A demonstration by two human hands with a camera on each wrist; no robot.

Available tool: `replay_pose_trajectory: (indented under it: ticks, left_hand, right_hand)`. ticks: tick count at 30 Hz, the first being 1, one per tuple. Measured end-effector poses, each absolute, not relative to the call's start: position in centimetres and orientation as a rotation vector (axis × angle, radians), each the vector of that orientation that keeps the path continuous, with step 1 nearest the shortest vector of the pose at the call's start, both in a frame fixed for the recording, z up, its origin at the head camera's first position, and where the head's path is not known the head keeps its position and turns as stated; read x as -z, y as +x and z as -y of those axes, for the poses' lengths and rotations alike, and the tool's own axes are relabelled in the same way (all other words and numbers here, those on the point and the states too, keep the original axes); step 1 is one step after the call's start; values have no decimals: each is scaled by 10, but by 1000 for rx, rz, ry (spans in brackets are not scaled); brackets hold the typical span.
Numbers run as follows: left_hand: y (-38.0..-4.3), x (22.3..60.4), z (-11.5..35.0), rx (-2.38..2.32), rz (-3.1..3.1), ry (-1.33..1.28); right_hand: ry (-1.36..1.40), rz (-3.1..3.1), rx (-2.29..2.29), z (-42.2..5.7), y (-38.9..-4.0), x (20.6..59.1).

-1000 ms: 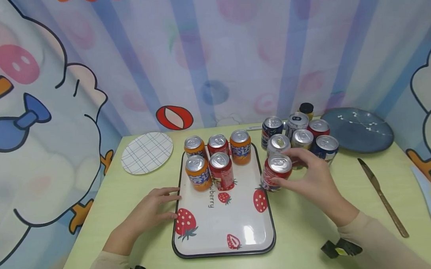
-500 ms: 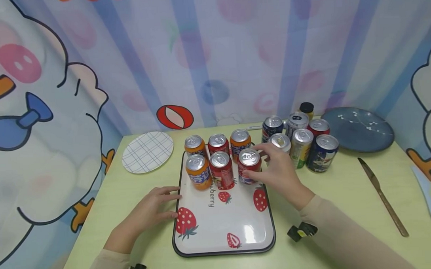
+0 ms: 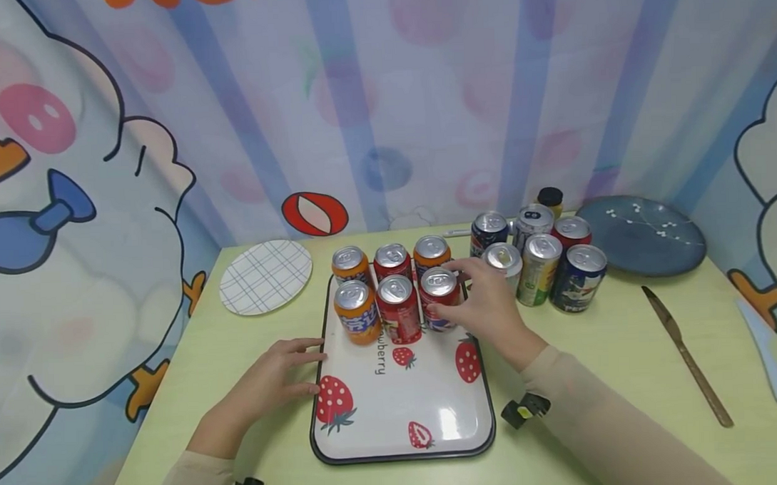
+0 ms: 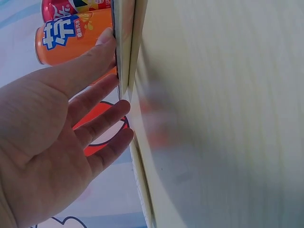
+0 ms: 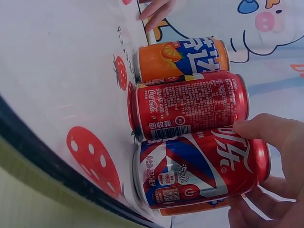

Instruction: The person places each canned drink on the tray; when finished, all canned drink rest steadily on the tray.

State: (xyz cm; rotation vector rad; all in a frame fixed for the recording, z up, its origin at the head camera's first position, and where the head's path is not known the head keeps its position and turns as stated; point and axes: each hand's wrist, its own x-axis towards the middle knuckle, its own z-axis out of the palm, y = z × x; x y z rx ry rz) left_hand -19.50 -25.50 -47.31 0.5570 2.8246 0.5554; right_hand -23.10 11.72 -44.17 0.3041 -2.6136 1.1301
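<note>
In the head view my right hand [image 3: 494, 314] grips a red cola can [image 3: 438, 282] between thumb and fingers. This can [image 5: 190, 166] stands upright on the strawberry-print tray [image 3: 376, 428], right against another red Coca-Cola can [image 3: 400, 320]. An orange soda can [image 3: 359, 318] ends that front row at the left. Behind it stand another orange can [image 3: 348, 262], a red can [image 3: 391, 259] and a third orange can [image 3: 431, 249]. My left hand [image 3: 271, 378] touches the tray's left rim with its fingers extended, as the left wrist view also shows.
Several more cans [image 3: 539, 269] cluster right of the tray, with a black-capped bottle [image 3: 550, 196] behind. A dark blue plate [image 3: 645, 237], a brown-handled knife [image 3: 688, 357] and a pale blue knife [image 3: 768, 358] lie farther right. A white checked plate [image 3: 265, 277] is at the back left.
My right hand has carried the red cola can leftward from the tray's right edge into the front row, against the other red can. The left hand stays at the rim.
</note>
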Motion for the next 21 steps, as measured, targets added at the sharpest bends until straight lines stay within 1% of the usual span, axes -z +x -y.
replay_pose_trajectory:
  ticks: [11,15,21]
  left_hand:
    - [-194,471,254,-554,-2828,557]
    - [-194,473,255,-573,-2822,563]
    - [-194,474,256,-574,-2828,567]
  right_hand:
    - [368,2681,-1083,-123,-224,439]
    - [369,2642,-1132,-137,-214,439]
    - [432,2493,-1106,-172,-199,440]
